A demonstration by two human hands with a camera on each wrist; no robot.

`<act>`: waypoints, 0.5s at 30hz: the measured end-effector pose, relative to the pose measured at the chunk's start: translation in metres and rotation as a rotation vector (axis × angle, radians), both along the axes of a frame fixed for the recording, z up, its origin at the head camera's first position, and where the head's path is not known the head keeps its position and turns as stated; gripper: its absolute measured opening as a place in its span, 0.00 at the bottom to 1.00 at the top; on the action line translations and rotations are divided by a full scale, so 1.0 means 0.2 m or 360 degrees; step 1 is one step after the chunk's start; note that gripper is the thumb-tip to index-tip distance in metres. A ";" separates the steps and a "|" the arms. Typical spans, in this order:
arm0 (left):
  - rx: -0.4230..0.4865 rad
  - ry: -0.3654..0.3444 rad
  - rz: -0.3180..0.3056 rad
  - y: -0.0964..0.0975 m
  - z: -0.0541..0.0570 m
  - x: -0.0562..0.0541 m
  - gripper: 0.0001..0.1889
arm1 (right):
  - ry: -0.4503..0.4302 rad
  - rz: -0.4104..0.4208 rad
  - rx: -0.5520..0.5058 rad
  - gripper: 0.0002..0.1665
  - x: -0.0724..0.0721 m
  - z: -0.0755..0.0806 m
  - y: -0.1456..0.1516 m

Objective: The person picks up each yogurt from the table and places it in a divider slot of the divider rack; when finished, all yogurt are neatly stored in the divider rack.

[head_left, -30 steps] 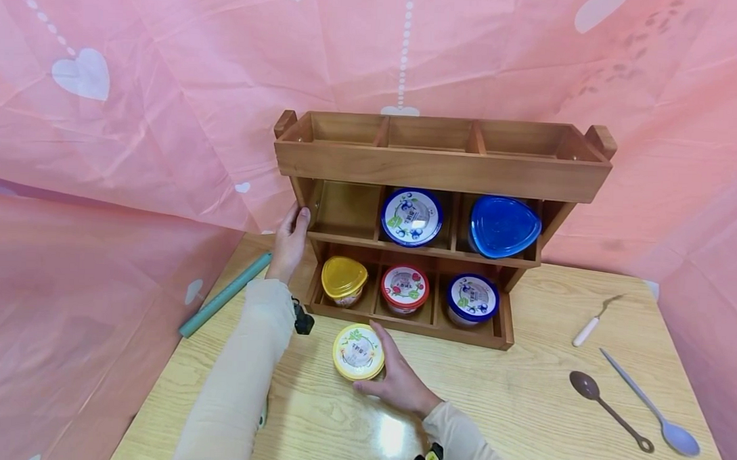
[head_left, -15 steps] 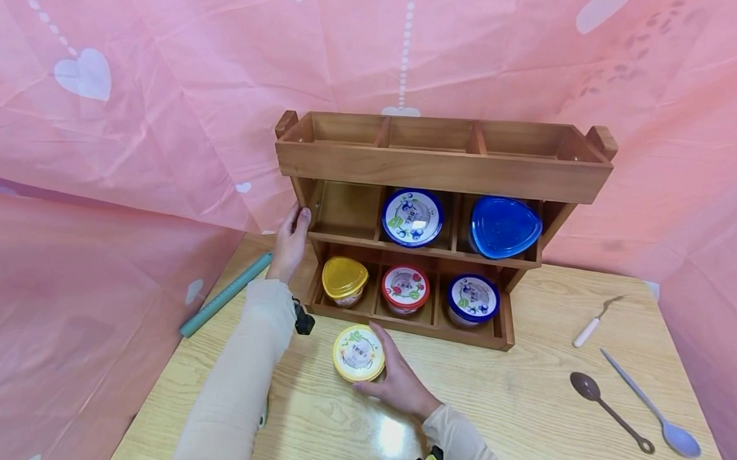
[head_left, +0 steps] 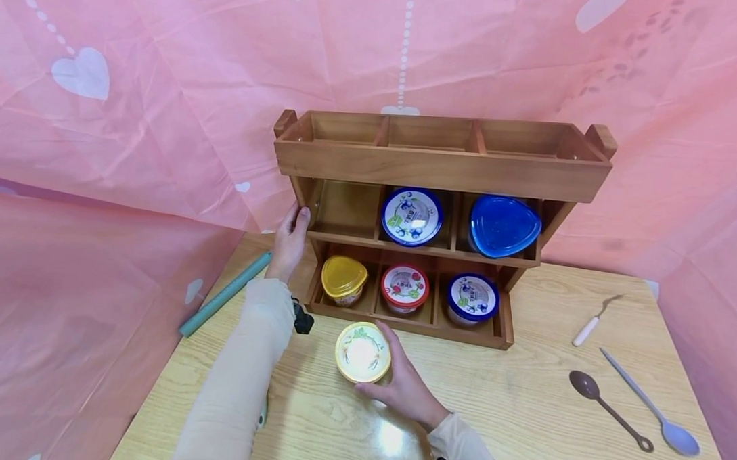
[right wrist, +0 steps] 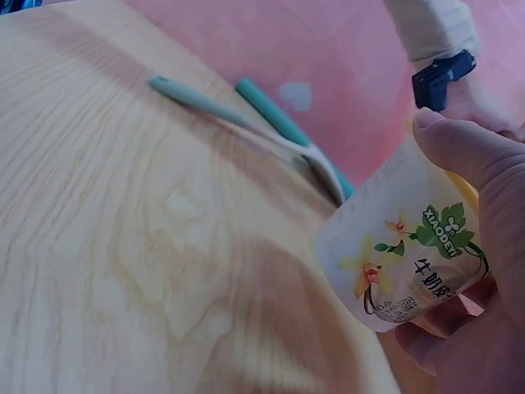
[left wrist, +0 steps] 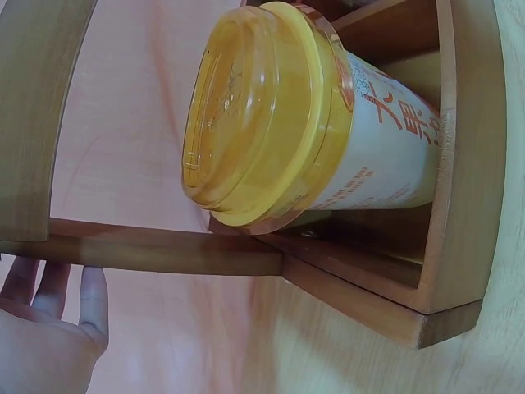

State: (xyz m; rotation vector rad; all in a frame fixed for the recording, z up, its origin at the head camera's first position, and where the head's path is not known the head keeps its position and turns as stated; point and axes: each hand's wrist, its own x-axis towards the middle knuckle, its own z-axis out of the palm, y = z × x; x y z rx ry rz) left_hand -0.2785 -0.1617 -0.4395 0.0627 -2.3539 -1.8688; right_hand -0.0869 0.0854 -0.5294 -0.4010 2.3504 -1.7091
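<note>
A white cup [head_left: 362,353] with a yellow-rimmed lid is held in my right hand [head_left: 407,388], in front of the wooden shelf [head_left: 442,167]. In the right wrist view the cup's wall shows flowers, a green leaf and black lettering; it hangs tilted over the table, thumb at the rim and fingers round the far side. My left hand [head_left: 290,246] holds the shelf's left side panel, fingertips partly hidden behind it. Near it, a cup with a yellow domed lid [left wrist: 262,115] stands in the lower left compartment.
Red-lidded [head_left: 405,289] and blue-lidded cups [head_left: 472,299] share the lower tier; two blue-lidded cups, round [head_left: 411,218] and rounded-triangular [head_left: 504,228], sit above. At right lie a small fork [head_left: 587,331], brown spoon [head_left: 584,385] and blue-grey spoon [head_left: 678,437]; a green roll [head_left: 226,294] lies left.
My right hand has shifted slightly right with the cup and tipped its lid, which now catches a bright glare. The left hand and the shelf stay where they were.
</note>
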 end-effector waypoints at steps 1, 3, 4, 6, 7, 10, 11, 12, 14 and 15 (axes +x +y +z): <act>-0.0004 0.0002 0.0007 0.00 0.00 0.00 0.32 | 0.0015 0.0000 -0.0005 0.70 0.00 0.01 0.00; 0.0001 -0.0004 0.0000 0.00 0.00 0.00 0.32 | 0.0049 -0.0001 -0.0016 0.70 0.00 0.03 0.00; 0.0004 -0.0012 -0.0007 0.00 0.01 0.00 0.31 | 0.0071 0.0002 -0.0025 0.69 0.00 0.04 -0.01; 0.0023 -0.0027 -0.0026 0.00 0.02 0.01 0.30 | 0.0105 0.0009 -0.0036 0.69 0.00 0.08 -0.01; 0.0036 -0.0031 -0.0038 0.00 0.04 0.02 0.30 | 0.0115 0.0012 -0.0049 0.69 -0.01 0.10 -0.02; 0.0043 -0.0037 -0.0065 0.02 0.11 0.06 0.29 | 0.0125 0.0035 -0.0107 0.68 -0.03 0.18 -0.03; 0.0040 -0.0038 -0.0067 0.02 0.13 0.08 0.29 | 0.0122 0.0042 -0.0127 0.68 -0.03 0.21 -0.04; 0.0033 -0.0039 -0.0067 0.03 0.15 0.09 0.29 | 0.0123 0.0048 -0.0145 0.68 -0.04 0.23 -0.04; 0.0021 -0.0042 -0.0069 0.03 0.17 0.10 0.29 | 0.0134 0.0056 -0.0179 0.67 -0.06 0.27 -0.06; 0.0021 -0.0050 -0.0070 0.03 0.17 0.11 0.29 | 0.0154 0.0056 -0.0187 0.67 -0.07 0.29 -0.06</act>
